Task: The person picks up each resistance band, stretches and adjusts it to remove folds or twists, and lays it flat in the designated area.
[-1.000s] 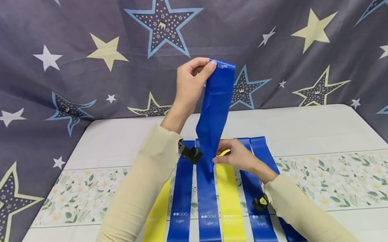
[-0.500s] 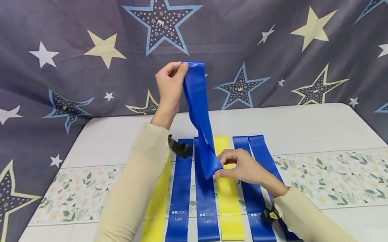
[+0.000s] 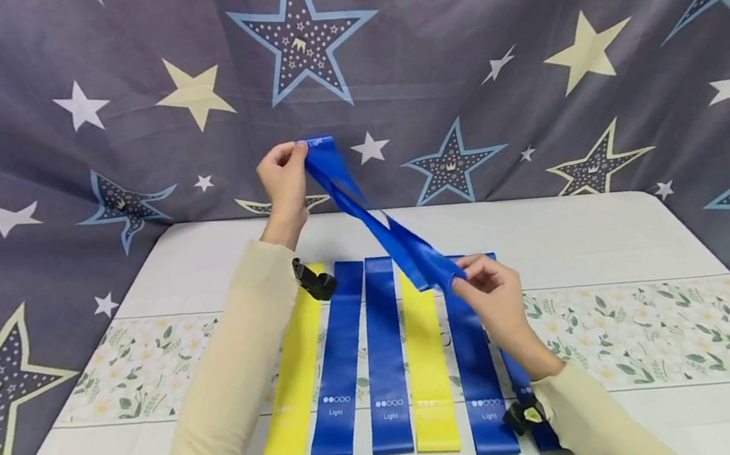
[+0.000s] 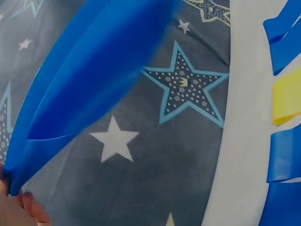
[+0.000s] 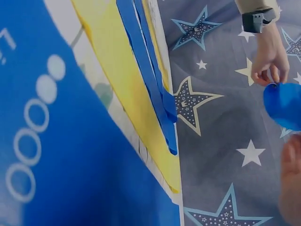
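Observation:
A blue resistance loop band (image 3: 398,242), printed "Light" at its upper end, stretches slantwise and twisted in the air between the two hands. My left hand (image 3: 284,184) pinches the raised end, thumb against the printed face. At the lower end, my right hand (image 3: 496,306) pinches the band between thumb and fingers, over the row on the table. In the left wrist view the held band (image 4: 103,75) bows out into a loop above the fingers. The right wrist view shows the left hand (image 5: 272,61) gripping its end, with only part of the right hand (image 5: 291,183) visible.
Flat bands lie side by side on the white table (image 3: 580,242): a yellow band (image 3: 296,379) at the left, two blue bands (image 3: 336,365), another yellow band (image 3: 428,375), then more blue ones partly under the right arm. A star-patterned cloth (image 3: 483,21) hangs behind the table.
The left hand has moved left and slightly down with its end of the band. The right hand, earlier low over the yellow band, has gone right, drawing the hanging band out diagonally.

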`<control>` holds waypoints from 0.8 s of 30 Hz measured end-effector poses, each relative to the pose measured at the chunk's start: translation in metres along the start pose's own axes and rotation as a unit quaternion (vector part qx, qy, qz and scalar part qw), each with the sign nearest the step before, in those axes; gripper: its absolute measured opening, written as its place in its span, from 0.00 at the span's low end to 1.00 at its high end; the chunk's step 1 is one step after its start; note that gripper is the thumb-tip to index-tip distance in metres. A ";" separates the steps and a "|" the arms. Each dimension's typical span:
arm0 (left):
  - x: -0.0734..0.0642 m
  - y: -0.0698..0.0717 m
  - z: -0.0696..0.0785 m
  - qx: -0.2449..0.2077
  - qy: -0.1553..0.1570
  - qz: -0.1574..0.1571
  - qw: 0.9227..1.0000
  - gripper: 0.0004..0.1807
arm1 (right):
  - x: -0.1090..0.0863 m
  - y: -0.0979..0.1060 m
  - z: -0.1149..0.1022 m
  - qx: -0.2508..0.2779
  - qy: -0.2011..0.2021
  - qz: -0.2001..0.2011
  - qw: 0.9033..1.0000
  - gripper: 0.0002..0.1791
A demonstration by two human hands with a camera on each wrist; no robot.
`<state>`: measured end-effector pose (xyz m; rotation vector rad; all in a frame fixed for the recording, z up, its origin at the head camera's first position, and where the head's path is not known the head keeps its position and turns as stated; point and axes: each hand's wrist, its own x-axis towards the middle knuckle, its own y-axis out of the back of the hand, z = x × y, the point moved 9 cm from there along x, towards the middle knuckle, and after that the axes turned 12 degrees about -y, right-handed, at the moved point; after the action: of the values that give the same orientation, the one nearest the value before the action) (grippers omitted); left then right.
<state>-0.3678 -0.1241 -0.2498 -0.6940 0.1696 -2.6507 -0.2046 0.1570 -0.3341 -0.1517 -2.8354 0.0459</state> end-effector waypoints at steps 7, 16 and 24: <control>-0.004 0.010 -0.007 0.000 0.023 0.045 0.999 0.12 | 0.014 0.034 0.027 0.058 -0.078 0.148 0.984 0.09; -0.011 -0.002 0.003 -0.003 -0.004 0.047 0.999 0.13 | 0.017 0.047 0.047 -0.082 -0.228 0.172 0.955 0.06; -0.014 -0.006 0.002 -0.008 0.004 0.038 0.999 0.08 | 0.011 0.025 0.065 -0.070 -0.293 0.084 0.950 0.07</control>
<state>-0.3573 -0.1131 -0.2527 -0.6684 0.2147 -2.5819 -0.2322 0.1823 -0.3938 -0.4827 -3.4100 -0.0887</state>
